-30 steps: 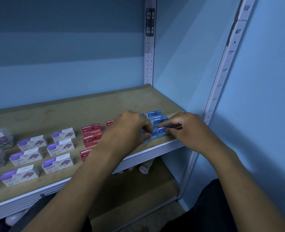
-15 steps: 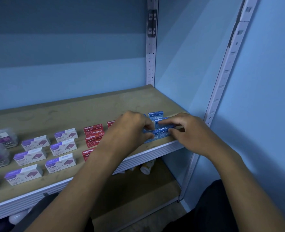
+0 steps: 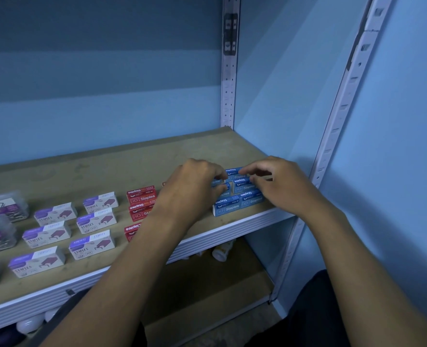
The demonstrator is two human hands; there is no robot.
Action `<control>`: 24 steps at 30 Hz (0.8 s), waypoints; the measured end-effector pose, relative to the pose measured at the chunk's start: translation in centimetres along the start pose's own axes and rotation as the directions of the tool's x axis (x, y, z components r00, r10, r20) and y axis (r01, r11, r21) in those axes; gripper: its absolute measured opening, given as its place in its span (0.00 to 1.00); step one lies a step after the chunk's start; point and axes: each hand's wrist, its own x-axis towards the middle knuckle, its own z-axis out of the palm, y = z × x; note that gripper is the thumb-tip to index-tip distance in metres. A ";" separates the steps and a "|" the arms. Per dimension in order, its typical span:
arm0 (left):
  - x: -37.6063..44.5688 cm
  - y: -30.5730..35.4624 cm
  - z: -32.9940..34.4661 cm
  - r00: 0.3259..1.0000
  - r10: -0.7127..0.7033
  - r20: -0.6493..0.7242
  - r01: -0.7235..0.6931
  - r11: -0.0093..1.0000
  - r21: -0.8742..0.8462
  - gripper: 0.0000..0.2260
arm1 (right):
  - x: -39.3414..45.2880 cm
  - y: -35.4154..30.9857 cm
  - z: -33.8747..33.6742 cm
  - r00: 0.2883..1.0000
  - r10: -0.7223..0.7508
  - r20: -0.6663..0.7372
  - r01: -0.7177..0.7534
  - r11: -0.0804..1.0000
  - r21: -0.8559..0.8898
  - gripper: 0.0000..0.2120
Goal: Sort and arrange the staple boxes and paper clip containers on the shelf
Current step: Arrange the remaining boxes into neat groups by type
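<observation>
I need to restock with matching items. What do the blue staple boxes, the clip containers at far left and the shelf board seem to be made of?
Blue staple boxes: printed card, likely, with sharp folded edges and a matte face.
Clip containers: clear plastic, apparently; metal clips show through the walls under a paper label.
Shelf board: unfinished wood or fibreboard, tan, dull and stained, with a white ribbed front edge that may be metal.

The back half of the shelf (image 3: 122, 169) lies bare from the left edge of the frame to the right wall, open to a reach. Along the front, purple staple boxes (image 3: 49, 232), red staple boxes (image 3: 140, 196) and blue staple boxes (image 3: 232, 204) leave narrow lanes between rows. The upright post (image 3: 332, 136) closes the right side.
</observation>
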 end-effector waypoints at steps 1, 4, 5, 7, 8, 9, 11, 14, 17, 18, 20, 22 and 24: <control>0.1 0.0 0.1 1.000 -0.009 0.006 0.009 1.000 -0.004 0.12 | 0.2 0.1 0.1 1.000 0.002 0.007 -0.002 1.000 0.005 0.12; 0.2 0.0 0.4 1.000 -0.020 0.023 0.021 1.000 -0.015 0.12 | 0.6 0.2 0.5 1.000 0.009 0.019 -0.009 1.000 0.009 0.10; 0.2 -0.1 0.5 0.999 -0.022 0.028 0.022 1.000 -0.015 0.12 | 0.7 0.3 0.6 1.000 0.011 0.022 -0.011 1.000 0.003 0.10; 0.3 -0.1 0.7 0.999 -0.032 0.030 0.032 0.999 -0.012 0.12 | 0.8 0.5 0.8 0.999 0.016 0.030 -0.016 1.000 -0.012 0.09; 0.3 -0.1 0.8 0.999 -0.042 0.029 0.042 0.999 -0.013 0.12 | 0.9 0.6 0.8 0.999 0.017 0.034 -0.016 1.000 -0.018 0.09; 0.3 -0.2 0.9 0.998 -0.055 0.030 0.055 0.998 -0.015 0.11 | 0.9 0.6 0.9 0.999 0.018 0.037 -0.017 1.000 -0.026 0.09; 0.4 -0.2 1.0 0.996 -0.079 0.034 0.080 0.997 -0.021 0.09 | 1.0 0.7 0.9 0.999 0.027 0.034 -0.025 0.999 -0.035 0.09; 0.5 -0.3 1.1 0.994 -0.100 0.042 0.102 0.994 -0.033 0.07 | 1.1 0.7 1.0 0.999 0.032 0.023 -0.032 0.999 -0.034 0.09; 0.3 -0.3 1.1 0.994 -0.101 0.031 0.102 0.994 -0.038 0.07 | 1.1 0.5 0.9 0.999 0.030 0.016 -0.030 0.999 -0.022 0.09; 0.3 -0.4 1.1 0.995 -0.095 0.021 0.095 0.995 -0.040 0.08 | 1.0 0.5 0.8 1.000 0.027 0.010 -0.027 1.000 -0.016 0.10; 0.1 -0.4 1.0 0.997 -0.083 -0.003 0.083 0.995 -0.053 0.08 | 0.9 0.4 0.5 1.000 0.013 -0.013 -0.013 1.000 -0.008 0.10; 0.0 -0.4 0.9 0.997 -0.079 -0.019 0.077 0.995 -0.069 0.09 | 0.7 0.3 0.1 1.000 -0.008 -0.027 0.007 1.000 -0.013 0.11; -0.2 -0.3 0.8 0.997 -0.077 -0.028 0.074 0.993 -0.089 0.09 | 0.3 0.1 -0.3 1.000 -0.015 -0.020 0.015 1.000 -0.018 0.10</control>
